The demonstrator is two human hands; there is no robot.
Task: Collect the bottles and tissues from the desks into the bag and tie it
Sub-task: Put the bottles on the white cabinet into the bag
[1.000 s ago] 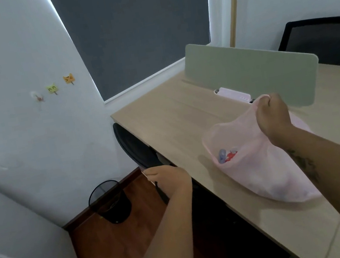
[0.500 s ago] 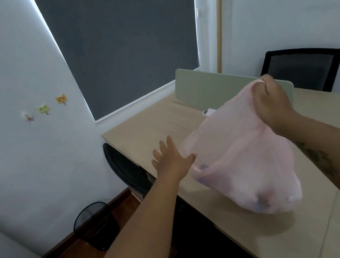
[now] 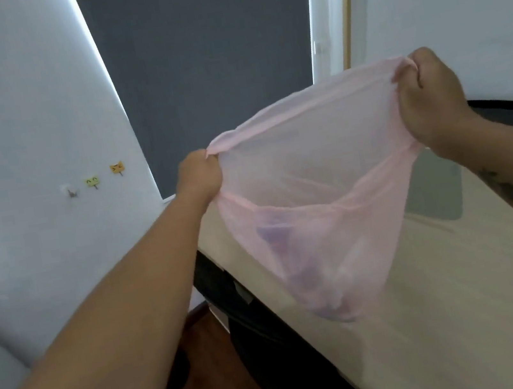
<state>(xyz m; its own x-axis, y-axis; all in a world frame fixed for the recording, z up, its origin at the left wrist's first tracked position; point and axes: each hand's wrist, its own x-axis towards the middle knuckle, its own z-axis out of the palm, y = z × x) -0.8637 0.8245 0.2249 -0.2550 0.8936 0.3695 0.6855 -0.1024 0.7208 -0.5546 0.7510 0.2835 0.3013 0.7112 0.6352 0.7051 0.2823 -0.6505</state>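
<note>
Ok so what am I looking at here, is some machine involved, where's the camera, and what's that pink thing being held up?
No machine here: these are a person's two bare arms, filmed by a single wide-angle camera worn on their head, looking forward and down. The left hand and right hand each grip the top edge of a thin pink bag, holding it stretched between them above a light wooden desk. Blurry bluish shapes show through the bag; what they are is unclear. A green divider panel stands on the desk behind it.

White walls (image 3: 14, 98), dark window blind (image 3: 204, 61), pale wooden desk (image 3: 452, 314).
</note>
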